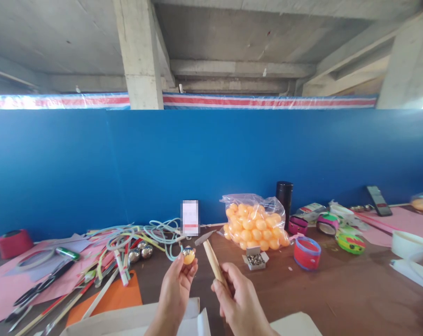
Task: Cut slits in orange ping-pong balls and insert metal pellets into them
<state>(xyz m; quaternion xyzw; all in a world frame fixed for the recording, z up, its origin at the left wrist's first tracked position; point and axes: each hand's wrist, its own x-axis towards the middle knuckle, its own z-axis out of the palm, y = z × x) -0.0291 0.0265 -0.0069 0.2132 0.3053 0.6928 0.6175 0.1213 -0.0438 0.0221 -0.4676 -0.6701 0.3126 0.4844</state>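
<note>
Between the fingertips of my left hand (178,280) is a small ball (188,255), shiny silver on top and yellow-orange below. My right hand (234,294) is wrapped round the wooden handle of a hammer (213,261). The hammer's metal head points up and away, just right of the ball and apart from it. Beyond my right hand stands a small open box (255,259) of little metal pieces. A clear plastic bag (255,224) full of orange balls lies behind that box.
Left of my hands lie shiny silver balls (146,251), pale blue tubing (162,231), scissors (46,284), sticks and coloured paper. A white cardboard box (137,322) sits near me. Rolls of ribbon or tape (307,253), a black cylinder (284,198) and a white bowl (411,244) stand to the right.
</note>
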